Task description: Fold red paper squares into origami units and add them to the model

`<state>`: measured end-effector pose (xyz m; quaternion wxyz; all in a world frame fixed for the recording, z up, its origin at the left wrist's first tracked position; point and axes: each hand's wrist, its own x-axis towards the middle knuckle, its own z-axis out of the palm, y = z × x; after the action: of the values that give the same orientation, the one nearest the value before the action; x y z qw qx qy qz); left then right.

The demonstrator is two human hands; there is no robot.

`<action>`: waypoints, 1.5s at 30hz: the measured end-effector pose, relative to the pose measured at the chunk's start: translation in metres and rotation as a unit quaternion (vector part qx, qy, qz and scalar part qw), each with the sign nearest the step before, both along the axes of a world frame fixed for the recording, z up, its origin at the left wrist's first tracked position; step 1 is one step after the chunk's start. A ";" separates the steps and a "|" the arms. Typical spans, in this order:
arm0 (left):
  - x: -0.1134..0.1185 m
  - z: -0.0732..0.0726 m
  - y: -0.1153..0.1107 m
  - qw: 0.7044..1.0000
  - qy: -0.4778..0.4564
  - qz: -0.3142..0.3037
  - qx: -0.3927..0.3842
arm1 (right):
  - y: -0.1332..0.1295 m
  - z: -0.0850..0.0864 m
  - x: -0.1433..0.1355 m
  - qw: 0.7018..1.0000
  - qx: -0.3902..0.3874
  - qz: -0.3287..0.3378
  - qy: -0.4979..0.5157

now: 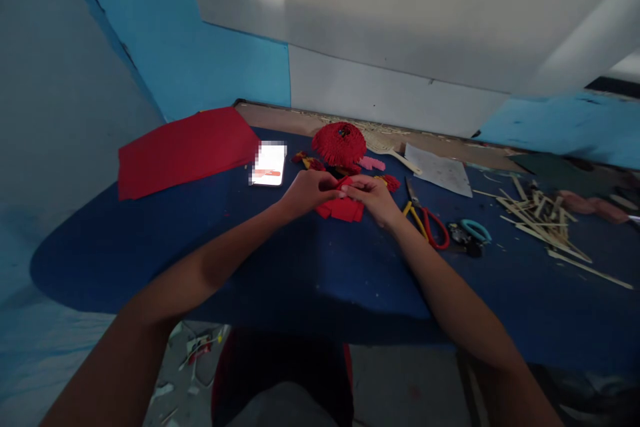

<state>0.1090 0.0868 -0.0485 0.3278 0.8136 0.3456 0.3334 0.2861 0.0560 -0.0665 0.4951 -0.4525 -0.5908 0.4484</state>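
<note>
Near the middle of the table, my left hand [313,190] and my right hand [373,197] meet over a small piece of red paper [343,210]. The fingertips of both hands pinch its upper part, while more red paper spreads out flat below them. Just beyond the hands stands a round, ruffled red paper flower [339,143] with a dark centre. Small red and yellow pieces [313,163] lie beside my left hand, and another red ruffled piece [391,183] shows past my right hand. My fingers cover part of the held paper.
Large red sheets [185,153] and a lit phone [269,163] lie to the left. On the right are red-handled scissors [435,227], yellow-handled pliers [416,217], a blue-handled tool [475,231], a grey sheet [440,169] and a heap of thin sticks [545,220]. A wall rises behind.
</note>
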 end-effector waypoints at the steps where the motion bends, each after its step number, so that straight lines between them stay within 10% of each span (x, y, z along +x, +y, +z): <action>1: 0.000 0.000 0.000 1.000 -0.001 0.001 -0.001 | 0.000 0.000 0.000 1.000 -0.004 -0.004 0.010; 19: 0.001 0.000 -0.004 0.998 -0.001 0.017 -0.060 | -0.003 -0.004 -0.010 0.996 -0.038 -0.065 0.057; 32: 0.012 -0.006 -0.015 0.997 -0.021 -0.015 -0.078 | -0.008 -0.004 -0.024 0.976 0.125 -0.163 -0.076; 45: -0.003 0.004 0.008 0.967 -0.061 -0.071 -0.235 | -0.015 0.004 -0.008 0.932 0.239 -0.012 -0.273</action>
<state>0.1060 0.0953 -0.0444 0.5531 0.7142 0.3349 0.2680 0.2779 0.0410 -0.0622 0.4135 -0.4326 -0.7876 0.1470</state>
